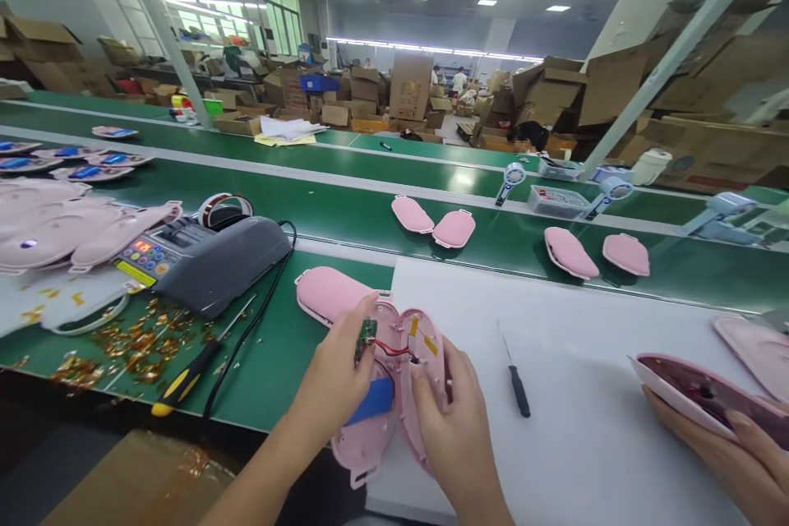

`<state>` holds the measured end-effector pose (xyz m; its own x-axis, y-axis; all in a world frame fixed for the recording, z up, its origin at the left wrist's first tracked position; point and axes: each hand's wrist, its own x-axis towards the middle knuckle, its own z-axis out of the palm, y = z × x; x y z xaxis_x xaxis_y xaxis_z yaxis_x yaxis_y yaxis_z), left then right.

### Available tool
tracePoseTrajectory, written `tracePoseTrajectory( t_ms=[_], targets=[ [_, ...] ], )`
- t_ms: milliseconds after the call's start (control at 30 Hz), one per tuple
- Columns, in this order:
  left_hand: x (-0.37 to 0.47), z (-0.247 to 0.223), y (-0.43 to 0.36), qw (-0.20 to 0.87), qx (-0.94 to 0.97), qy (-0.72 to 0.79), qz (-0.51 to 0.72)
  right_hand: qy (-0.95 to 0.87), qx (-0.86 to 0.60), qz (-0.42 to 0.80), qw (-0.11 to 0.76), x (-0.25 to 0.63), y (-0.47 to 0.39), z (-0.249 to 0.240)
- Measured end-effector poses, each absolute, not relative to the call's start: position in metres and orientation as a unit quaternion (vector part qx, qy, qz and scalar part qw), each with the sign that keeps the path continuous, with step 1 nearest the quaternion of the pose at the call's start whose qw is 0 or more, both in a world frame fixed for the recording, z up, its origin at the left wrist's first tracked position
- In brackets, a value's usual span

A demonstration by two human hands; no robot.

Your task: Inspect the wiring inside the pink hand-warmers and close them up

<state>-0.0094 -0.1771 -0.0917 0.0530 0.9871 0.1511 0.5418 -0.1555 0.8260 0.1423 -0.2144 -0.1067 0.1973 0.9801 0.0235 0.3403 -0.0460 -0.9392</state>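
Note:
Between my hands lies an opened pink case, its two halves side by side. My left hand pinches a small green circuit board above the left half, which holds a blue piece. Red wires run from the board to the right half. My right hand grips that right half, thumb inside and fingers round its outer edge. Two yellow tape strips stick inside it. A closed pink case lies just behind my left hand.
A black screwdriver lies on the white sheet. Left are a tape dispenser, a yellow-black screwdriver, tape scraps and pink shells. Another person's hands hold a pink shell at right. Pink cases lie behind.

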Motion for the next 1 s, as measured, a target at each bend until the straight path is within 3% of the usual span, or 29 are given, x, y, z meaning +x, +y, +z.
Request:
tracePoseTrajectory(
  t_ms=[167, 333, 600, 800, 1000],
  targets=[
    [-0.016, -0.093, -0.179, 0.261, 0.706, 0.554, 0.357, -0.500, -0.531, 0.484, 0.484, 0.132, -0.228, -0.113],
    [-0.015, -0.093, -0.181, 0.210, 0.703, 0.565, 0.378, -0.486, -0.484, 0.532, 0.496, 0.129, -0.236, -0.130],
    [-0.018, -0.096, -0.180, 0.120, 0.707, 0.573, 0.397, -0.510, -0.497, 0.478, 0.515, 0.126, -0.246, -0.150],
    [-0.016, -0.096, -0.180, 0.115, 0.713, 0.561, 0.405, -0.487, -0.505, 0.495, 0.512, 0.120, -0.234, -0.141],
    [-0.020, -0.097, -0.179, 0.161, 0.714, 0.558, 0.390, -0.472, -0.468, 0.478, 0.574, 0.110, -0.215, -0.137]
  ],
)
